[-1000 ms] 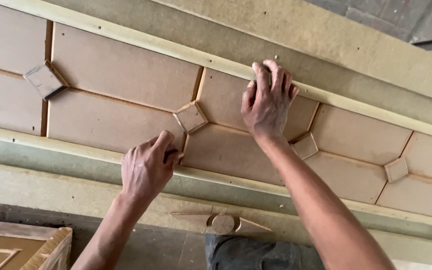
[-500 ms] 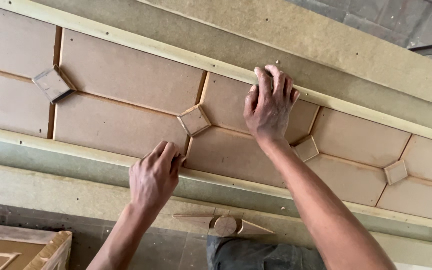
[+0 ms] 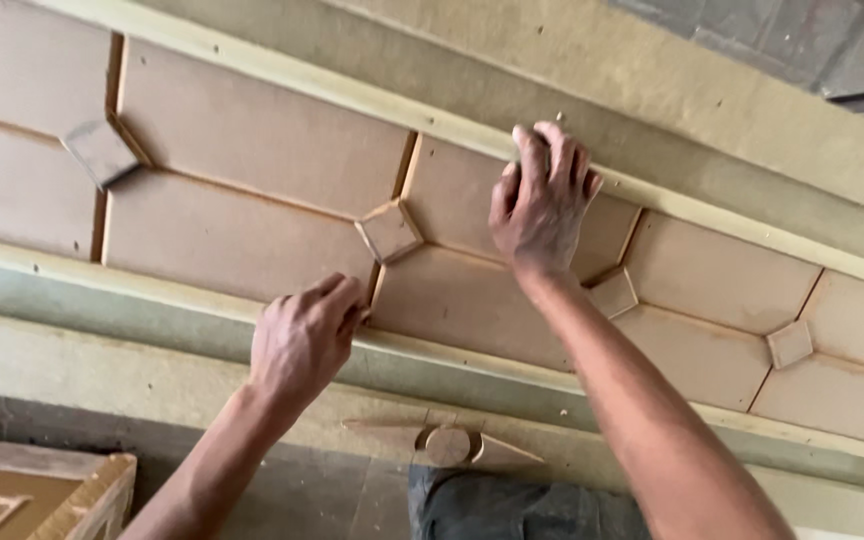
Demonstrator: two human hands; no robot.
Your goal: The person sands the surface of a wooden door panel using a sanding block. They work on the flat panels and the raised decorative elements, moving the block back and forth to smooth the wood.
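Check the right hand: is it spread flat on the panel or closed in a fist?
Spread flat. The right hand lies palm-down with fingers extended on a brown panel, fingertips reaching the pale top rail.

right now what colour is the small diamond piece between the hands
Light brown, like the panels around it; the diamond piece shows in the head view.

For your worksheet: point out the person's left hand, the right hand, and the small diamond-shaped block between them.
left hand (image 3: 302, 338), head view, back of the hand.
right hand (image 3: 542, 200), head view, back of the hand.
diamond-shaped block (image 3: 389, 231), head view, middle of its top face.

Bare forearms, no sleeves, dark trousers (image 3: 512, 510)
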